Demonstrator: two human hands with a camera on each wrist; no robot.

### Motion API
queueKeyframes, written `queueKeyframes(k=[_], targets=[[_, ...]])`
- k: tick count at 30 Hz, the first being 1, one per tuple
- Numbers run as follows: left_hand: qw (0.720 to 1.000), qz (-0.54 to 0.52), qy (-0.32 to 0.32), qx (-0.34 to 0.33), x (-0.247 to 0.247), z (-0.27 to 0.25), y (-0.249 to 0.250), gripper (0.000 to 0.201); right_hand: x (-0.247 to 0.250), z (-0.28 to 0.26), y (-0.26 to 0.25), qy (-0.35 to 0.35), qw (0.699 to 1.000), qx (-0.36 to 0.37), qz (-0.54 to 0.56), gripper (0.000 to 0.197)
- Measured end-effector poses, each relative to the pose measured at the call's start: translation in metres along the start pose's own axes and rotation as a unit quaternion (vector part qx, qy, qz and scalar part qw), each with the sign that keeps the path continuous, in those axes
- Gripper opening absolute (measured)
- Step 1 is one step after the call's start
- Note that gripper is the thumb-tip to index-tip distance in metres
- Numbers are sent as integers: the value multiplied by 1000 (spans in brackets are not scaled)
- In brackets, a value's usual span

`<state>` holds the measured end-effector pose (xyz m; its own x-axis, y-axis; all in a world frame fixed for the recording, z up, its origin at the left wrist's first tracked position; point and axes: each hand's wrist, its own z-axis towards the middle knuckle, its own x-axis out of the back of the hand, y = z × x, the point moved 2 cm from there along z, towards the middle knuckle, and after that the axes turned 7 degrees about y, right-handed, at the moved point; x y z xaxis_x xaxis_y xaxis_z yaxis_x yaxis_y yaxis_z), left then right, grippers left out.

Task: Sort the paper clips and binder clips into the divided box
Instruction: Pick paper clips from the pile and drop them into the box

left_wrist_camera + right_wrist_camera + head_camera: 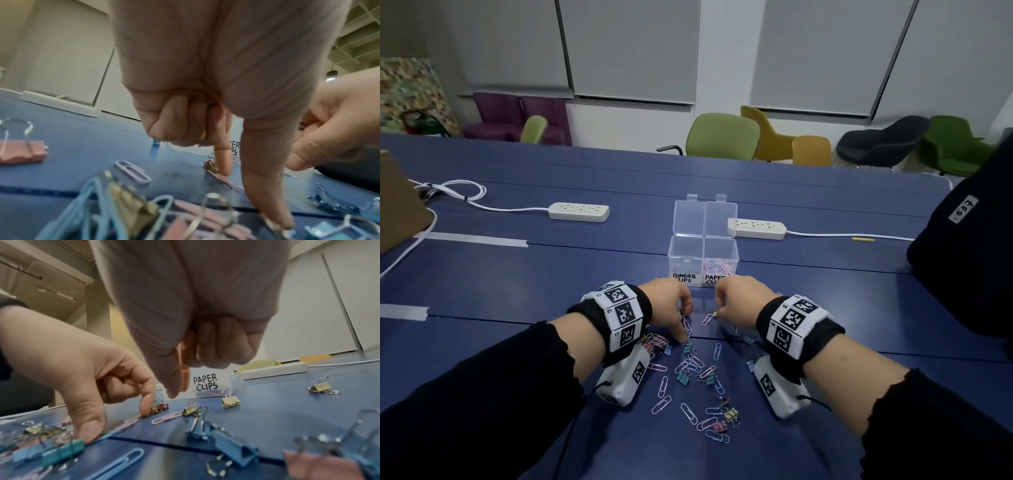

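Blue table fills the head view. A clear divided box stands open on it, and pink paper clips lie in its right part, marked PAPER CLIPS. The left part says BINDER CLIPS. Just in front of the box, the left hand and the right hand reach down to a messy pile of paper clips and binder clips.

From the left wrist, the left thumb and pointer finger touch the table, apart; the other fingers are curled in.

From the right wrist, the right fingers are curled, thumb and pointer close together. I cannot tell if they hold anything. A pink paper clip lies below.
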<state>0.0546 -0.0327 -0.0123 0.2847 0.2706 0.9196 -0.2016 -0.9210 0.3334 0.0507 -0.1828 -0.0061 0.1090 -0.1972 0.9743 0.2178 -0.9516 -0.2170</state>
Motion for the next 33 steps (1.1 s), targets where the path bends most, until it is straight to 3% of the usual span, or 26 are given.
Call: queueKeyframes(k=[4,7,13,19,27,30,33], targets=[[1000,22,9,-6,-1,2,0,32,-2,-4,-6,-43,996,51,-53,27],[999,24,19,-12,-3,3,0,27,-2,-8,-11,-68,992,64,-84,32],[999,35,29,-11,-7,3,1,14,-2,-27,-11,-95,984,112,-97,34],[994,104,-21,2,-10,0,8,8,-7,-43,-15,-61,970,177,-156,21],[986,158,-53,15,-9,-15,23,40,-12,-49,-16,-87,977,135,-137,21],[989,134,-50,21,-7,-18,21,31,-16,-49,-14,-129,980,107,-108,24],[998,5,-18,63,-3,-19,8,26,-19,-53,-15,-152,978,99,-106,19]])
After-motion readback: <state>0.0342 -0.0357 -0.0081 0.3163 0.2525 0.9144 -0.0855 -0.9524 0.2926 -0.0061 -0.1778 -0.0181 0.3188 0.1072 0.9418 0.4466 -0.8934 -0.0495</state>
